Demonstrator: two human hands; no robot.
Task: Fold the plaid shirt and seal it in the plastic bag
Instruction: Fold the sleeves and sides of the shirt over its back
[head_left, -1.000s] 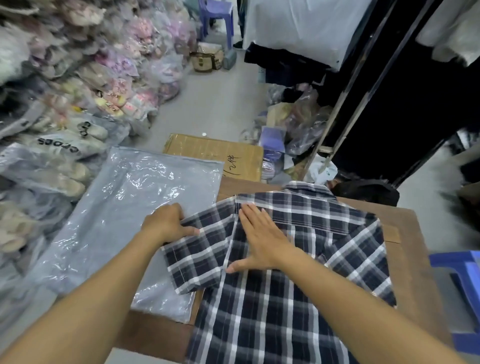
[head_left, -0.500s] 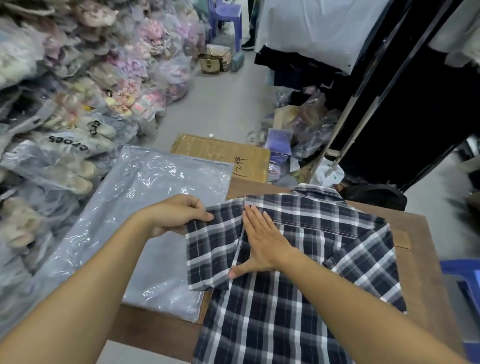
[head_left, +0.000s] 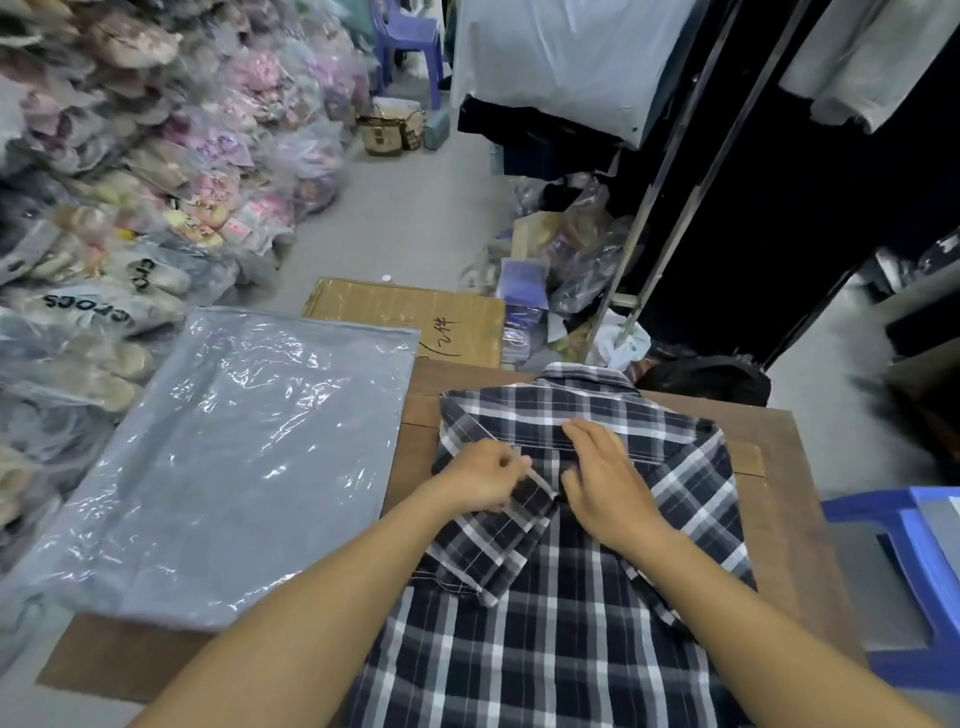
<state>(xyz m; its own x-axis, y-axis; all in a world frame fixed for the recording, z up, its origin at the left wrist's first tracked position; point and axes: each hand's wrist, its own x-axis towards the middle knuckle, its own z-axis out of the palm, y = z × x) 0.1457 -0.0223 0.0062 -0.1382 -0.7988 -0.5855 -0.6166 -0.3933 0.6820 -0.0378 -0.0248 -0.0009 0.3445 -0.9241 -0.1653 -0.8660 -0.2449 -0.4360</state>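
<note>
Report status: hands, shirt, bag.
Left hand pinching folded sleeve; right hand flat on shirt. Bag empty, left of shirt. Nothing in the way.

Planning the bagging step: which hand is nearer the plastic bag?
Left. The left hand pinches the shirt sleeve just right of the bag; the right hand lies farther right.

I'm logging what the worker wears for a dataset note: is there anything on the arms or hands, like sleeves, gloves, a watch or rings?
Nothing shows. The left hand and right hand are bare, without gloves, rings or a watch, and both forearms are uncovered down to the picture's bottom edge.
</note>
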